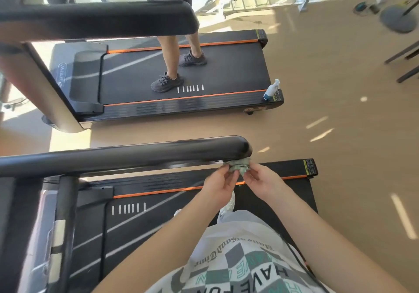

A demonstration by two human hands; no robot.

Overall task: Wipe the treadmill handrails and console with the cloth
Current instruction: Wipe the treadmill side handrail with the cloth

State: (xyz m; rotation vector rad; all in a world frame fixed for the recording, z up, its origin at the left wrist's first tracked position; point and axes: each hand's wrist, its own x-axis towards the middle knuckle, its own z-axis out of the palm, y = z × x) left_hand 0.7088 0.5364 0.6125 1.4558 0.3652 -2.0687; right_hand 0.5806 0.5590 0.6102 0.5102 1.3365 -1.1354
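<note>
Where the rounded black treadmill handrail [127, 156] ends, a crumpled grey-green cloth [239, 167] is bunched just under its tip, touching the rail's underside. The left hand [221, 183] pinches the cloth's near-left side between thumb and fingertips, and the right hand [263, 179] pinches its right side the same way, fingers curled in; the two hands sit close together with the cloth between them. Below them runs the black treadmill deck with orange side stripe [158, 224], where a row of short white bars is printed on the belt. A yellow-and-black warning label [309, 167] sits on its rear corner, its print too small to read. The wearer's white shirt with a green-and-grey checker print [249, 267] shows the words "HAVE FUN"; a line of gothic lettering above it cannot be made out. Beyond the rail stands a second black treadmill [226, 70], carrying another person in dark grey knit sneakers [167, 82]. A white spray bottle with a blue base [272, 90] stands upright on its rear corner. An oval logo on that machine's front cover is blurred.
</note>
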